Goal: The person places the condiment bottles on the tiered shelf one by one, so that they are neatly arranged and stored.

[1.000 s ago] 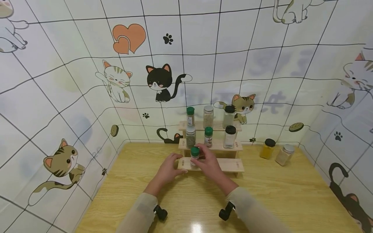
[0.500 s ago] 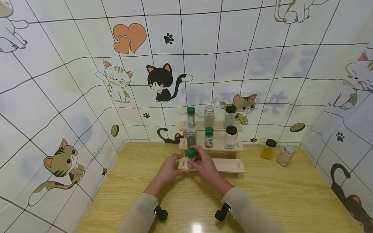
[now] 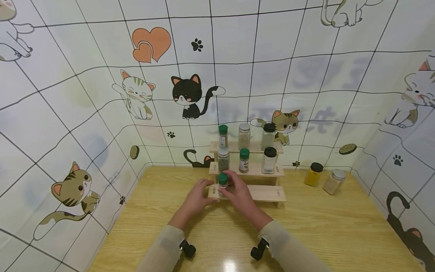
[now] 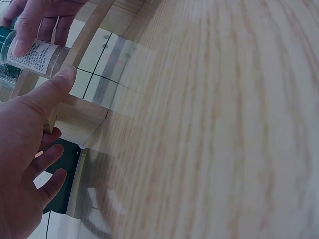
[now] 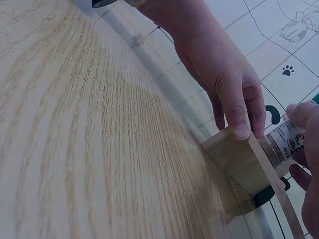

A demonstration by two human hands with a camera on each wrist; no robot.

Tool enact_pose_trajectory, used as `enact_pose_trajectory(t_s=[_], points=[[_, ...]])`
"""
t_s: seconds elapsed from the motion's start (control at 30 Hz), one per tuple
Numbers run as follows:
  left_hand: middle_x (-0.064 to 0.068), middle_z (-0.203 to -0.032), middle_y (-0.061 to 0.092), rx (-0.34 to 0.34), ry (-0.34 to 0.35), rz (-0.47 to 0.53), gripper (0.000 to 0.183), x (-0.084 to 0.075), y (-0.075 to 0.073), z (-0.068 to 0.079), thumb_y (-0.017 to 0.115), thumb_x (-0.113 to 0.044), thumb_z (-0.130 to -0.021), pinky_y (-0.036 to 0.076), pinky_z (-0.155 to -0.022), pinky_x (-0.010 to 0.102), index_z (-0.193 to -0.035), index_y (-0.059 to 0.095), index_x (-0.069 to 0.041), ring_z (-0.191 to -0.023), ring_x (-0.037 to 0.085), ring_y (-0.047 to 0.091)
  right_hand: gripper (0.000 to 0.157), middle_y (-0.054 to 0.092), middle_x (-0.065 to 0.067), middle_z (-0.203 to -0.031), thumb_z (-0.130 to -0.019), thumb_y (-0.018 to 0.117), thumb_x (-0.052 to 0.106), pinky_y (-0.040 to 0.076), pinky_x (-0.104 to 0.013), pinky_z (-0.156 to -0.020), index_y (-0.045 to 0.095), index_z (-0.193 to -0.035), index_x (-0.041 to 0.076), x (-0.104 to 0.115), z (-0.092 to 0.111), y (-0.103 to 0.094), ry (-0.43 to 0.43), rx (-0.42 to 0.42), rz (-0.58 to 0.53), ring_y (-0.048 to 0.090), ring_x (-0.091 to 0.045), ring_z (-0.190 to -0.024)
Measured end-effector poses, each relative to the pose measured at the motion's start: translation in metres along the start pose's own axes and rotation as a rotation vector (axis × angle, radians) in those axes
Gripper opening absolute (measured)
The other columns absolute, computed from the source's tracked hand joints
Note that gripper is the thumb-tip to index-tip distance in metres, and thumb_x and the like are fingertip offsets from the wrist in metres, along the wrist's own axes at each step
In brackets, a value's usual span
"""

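Note:
A three-step wooden spice rack (image 3: 266, 193) stands against the wall. My right hand (image 3: 240, 193) holds a green-capped spice jar (image 3: 222, 180) upright at the left part of the lowest step, thumb and fingers around its sides. In the left wrist view the label of that spice jar (image 4: 36, 56) faces out, and its base meets the board. My left hand (image 3: 196, 197) grips the left end of the same step. The right wrist view shows the thumb of the left hand (image 5: 227, 84) on the board's front edge, with other fingers behind it.
On the middle step are a grey-lidded jar (image 3: 223, 160), a green-capped jar (image 3: 244, 161) and a black-lidded jar (image 3: 269, 160). Three more jars line the top step. A yellow-filled jar (image 3: 313, 175) and a silver-lidded jar (image 3: 334, 181) stand on the table (image 3: 326, 230) at right.
My right hand has slid the green-capped spice jar a little left along the lowest step, and over the last half second it stays there. The left hand keeps its place.

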State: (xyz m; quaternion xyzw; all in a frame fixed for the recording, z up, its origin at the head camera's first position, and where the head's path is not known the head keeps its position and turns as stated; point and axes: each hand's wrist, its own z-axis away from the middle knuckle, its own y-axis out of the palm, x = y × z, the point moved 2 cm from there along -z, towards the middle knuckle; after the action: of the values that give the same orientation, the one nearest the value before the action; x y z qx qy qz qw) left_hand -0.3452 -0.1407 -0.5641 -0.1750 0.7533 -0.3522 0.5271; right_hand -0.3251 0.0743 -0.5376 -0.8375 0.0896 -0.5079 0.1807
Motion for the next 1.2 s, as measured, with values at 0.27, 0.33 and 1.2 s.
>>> enact_pose_trajectory(t_s=[0.27, 0.33, 1.2], points=[[0.005, -0.146, 0.062, -0.003, 0.008, -0.008, 0.074, 0.003, 0.002, -0.002, 0.095, -0.039, -0.091, 0.047, -0.120, 0.055, -0.150, 0.063, -0.009, -0.143, 0.031, 0.057, 0.078, 0.073, -0.004, -0.122, -0.092, 0.094, 0.015, 0.057, -0.055, -0.104, 0.049, -0.156, 0.015, 0.000, 0.003, -0.009, 0.059, -0.020, -0.015, 0.068, -0.028, -0.119], [0.005, -0.146, 0.062, -0.003, 0.007, -0.008, 0.074, 0.004, 0.002, -0.002, 0.095, -0.038, -0.090, 0.047, -0.119, 0.055, -0.150, 0.063, -0.009, -0.143, 0.031, 0.057, 0.078, 0.073, -0.003, -0.122, -0.093, 0.094, 0.017, 0.057, -0.054, -0.105, 0.049, -0.156, 0.016, -0.001, 0.004, -0.011, 0.077, -0.017, -0.023, 0.068, -0.027, -0.120], [0.003, -0.149, 0.060, 0.002, -0.037, 0.007, 0.076, 0.002, 0.002, -0.001, 0.096, -0.040, -0.089, 0.045, -0.121, 0.054, -0.151, 0.062, -0.011, -0.146, 0.030, 0.054, 0.049, 0.070, -0.011, -0.113, -0.092, 0.093, 0.011, 0.061, -0.052, -0.093, 0.066, -0.132, 0.003, -0.003, 0.056, -0.094, 0.036, -0.071, 0.120, 0.068, -0.037, -0.107]])
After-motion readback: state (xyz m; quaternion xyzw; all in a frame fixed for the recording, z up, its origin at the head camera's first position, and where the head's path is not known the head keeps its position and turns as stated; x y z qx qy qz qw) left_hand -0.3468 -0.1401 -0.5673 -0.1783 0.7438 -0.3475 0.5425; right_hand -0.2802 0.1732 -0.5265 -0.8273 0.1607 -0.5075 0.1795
